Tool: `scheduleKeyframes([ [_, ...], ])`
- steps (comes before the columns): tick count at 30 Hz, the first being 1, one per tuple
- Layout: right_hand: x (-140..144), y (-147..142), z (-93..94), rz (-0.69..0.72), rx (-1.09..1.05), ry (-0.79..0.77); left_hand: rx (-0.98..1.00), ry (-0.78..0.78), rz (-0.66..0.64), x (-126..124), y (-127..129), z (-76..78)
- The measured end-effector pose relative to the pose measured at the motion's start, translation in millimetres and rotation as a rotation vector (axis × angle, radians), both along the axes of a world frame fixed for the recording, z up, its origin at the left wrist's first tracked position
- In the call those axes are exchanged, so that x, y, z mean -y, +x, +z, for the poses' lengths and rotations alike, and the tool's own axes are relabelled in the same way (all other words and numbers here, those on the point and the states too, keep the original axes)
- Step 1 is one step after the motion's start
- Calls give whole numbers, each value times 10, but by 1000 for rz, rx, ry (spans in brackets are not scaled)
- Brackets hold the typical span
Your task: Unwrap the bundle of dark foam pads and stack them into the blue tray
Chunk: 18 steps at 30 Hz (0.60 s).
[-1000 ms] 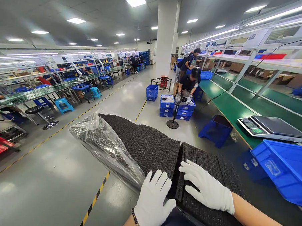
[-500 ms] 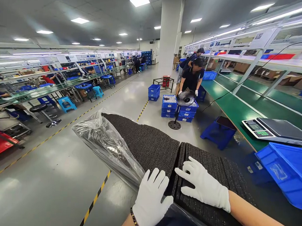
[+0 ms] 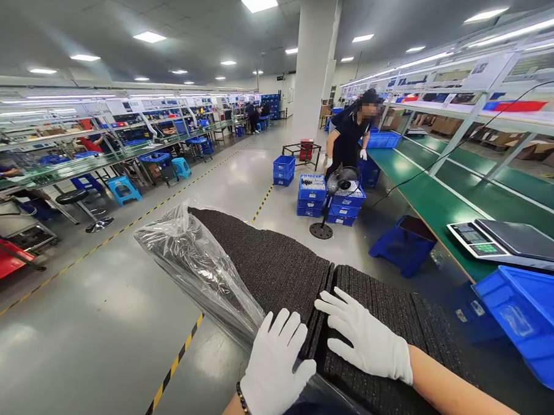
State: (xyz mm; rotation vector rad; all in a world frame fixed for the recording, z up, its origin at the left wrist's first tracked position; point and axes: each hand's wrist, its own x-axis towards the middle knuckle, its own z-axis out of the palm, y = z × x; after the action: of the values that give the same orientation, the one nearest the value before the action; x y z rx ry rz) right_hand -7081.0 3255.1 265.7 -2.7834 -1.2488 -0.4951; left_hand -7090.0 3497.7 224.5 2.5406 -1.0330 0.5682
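Note:
Two rows of black foam sheets stand packed side by side in front of me; the left row curves away, and the right row runs toward the bench. Clear plastic film wraps the left row's outer side. My left hand, in a white glove, lies with fingers spread on the near end of the left row, by the film's edge. My right hand, also gloved, rests open on the right row, its fingertips at the narrow gap between the rows.
To the right, a green bench carries a digital scale, with a blue bin below. Ahead stand a floor fan, stacked blue crates and a co-worker. A blue stool is beside the bench.
My right hand has shifted slightly left, and the gap between the foam rows looks narrower. My left hand stays nearly in place. The co-worker has straightened up from the crates.

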Motion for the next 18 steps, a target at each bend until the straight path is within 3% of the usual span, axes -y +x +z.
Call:
scheduleKeyframes([
  [8, 17, 60, -42, -42, 40, 69, -13, -15, 10, -52, 24, 14],
  [13, -111, 179, -7, -75, -70, -22, -20, -31, -2, -68, 38, -75],
  [18, -102, 205, -42, -51, -61, 8, 11, -49, 24, -87, 48, -138],
])
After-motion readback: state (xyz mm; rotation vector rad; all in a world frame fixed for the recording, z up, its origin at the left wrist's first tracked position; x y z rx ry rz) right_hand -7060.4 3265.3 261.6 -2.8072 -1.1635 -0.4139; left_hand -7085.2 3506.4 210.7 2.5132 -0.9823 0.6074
